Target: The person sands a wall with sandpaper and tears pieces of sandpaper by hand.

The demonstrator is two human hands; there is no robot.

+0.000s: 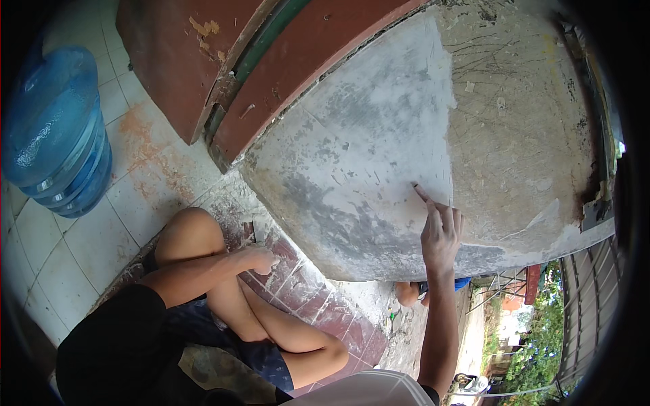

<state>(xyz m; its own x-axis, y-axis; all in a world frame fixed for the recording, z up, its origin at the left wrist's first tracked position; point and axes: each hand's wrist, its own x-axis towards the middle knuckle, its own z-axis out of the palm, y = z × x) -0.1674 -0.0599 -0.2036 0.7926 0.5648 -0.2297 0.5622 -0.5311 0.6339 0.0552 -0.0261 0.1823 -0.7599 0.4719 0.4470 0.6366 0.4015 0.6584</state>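
Note:
My right hand (441,232) is raised against a curved wall with pale, patchy filler (386,116). Its fingers are bent around a short, thin stick-like piece (420,192) whose dark tip meets the filler; the exact kind is unclear. Just right of the hand, the filler ends at a rough edge and bare brownish-grey wall (508,152) begins. White dust coats my left hand (263,260), which is low by my bent knee, fingers curled. Beside it lies a flat pale piece (262,227); whether the hand grips anything is hidden.
A large blue water jug (61,137) stands on white floor tiles (76,264). Red-brown panels (284,86) with chipped paint and protruding nails border the wall. Dust covers the red tiles (304,299). Past the wall's edge, part of another person (408,294) shows.

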